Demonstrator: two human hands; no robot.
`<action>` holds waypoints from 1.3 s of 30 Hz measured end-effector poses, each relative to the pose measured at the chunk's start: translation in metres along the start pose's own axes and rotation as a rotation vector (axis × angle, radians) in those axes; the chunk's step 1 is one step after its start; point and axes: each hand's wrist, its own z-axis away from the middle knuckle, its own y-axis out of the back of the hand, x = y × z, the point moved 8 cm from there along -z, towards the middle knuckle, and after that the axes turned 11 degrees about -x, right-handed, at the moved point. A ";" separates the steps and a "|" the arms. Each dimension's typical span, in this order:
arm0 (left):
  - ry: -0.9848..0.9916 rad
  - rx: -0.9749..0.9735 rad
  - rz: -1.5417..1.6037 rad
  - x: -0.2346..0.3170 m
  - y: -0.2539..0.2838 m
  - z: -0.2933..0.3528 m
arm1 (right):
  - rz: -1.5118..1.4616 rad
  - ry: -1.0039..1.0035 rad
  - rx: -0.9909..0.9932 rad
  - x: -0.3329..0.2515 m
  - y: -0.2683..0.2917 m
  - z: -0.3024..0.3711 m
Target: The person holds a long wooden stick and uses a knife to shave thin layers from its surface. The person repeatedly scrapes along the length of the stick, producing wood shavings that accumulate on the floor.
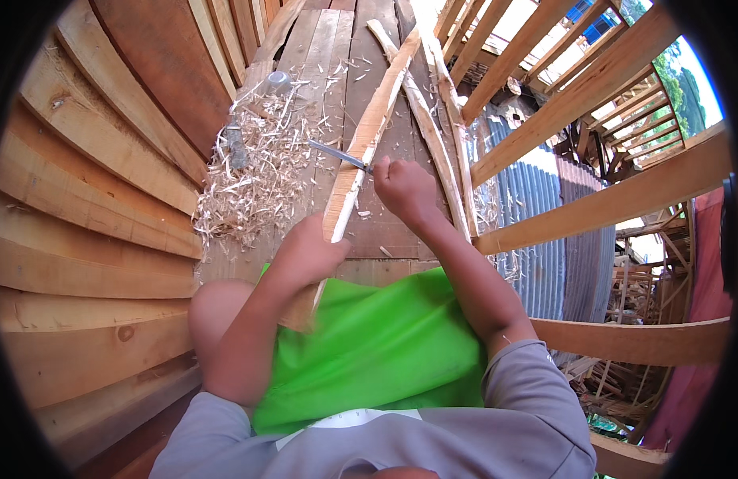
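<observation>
Wood strip [369, 132] gripped near the lap, knife [335, 152] laid across it

Nearest is the person's grey shirt [433, 447], then green cloth [377, 343] over the lap, with the strip's blurred near end above its left part. From there the strip slants away and a little to the right, its pale pared edge facing right. The left hand [307, 251] is closed around it just beyond the lap, fingers wrapped over the wood. Farther along and just right of the strip, the right hand [405, 188] is a tight fist about the knife's handle, which is mostly hidden. The blade crosses the strip and its tip sticks out to the left, well apart from the left hand.

On the left, a heap of shavings [249, 184] lies between the strip and a wall of wooden boards [90, 263], the wall standing close by the left elbow. Floorboards [385, 227] with scattered curls show on both sides of the strip. To the right, a second, narrower strip [434, 140] runs beyond the right hand, and past it wooden rails [600, 203] edge the floor. A clear cup [279, 82] sits at the heap's far end. Outside the rails lies corrugated metal sheeting [528, 207].
</observation>
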 end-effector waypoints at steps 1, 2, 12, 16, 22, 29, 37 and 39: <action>-0.015 0.001 0.005 0.005 0.002 0.005 | 0.020 -0.023 -0.053 -0.008 0.002 0.004; -0.030 0.001 0.010 0.009 0.002 0.012 | 0.050 0.034 -0.102 -0.015 0.004 0.007; -0.089 0.076 -0.077 0.003 -0.007 0.012 | 0.012 0.023 -0.050 0.016 0.005 -0.008; 0.006 -0.015 -0.037 0.010 -0.002 0.010 | 0.026 -0.025 0.049 0.013 0.007 -0.006; -0.072 0.091 -0.150 0.008 -0.010 0.011 | -0.019 -0.069 0.064 0.041 0.002 -0.020; -0.135 0.030 -0.071 0.012 -0.009 0.015 | 0.027 0.064 0.222 0.031 0.018 -0.018; -0.078 0.031 -0.106 0.007 -0.015 0.011 | -0.044 -0.042 0.096 0.044 0.011 -0.018; -0.052 0.025 -0.117 0.011 -0.014 0.011 | -0.009 -0.035 0.016 0.046 0.010 -0.024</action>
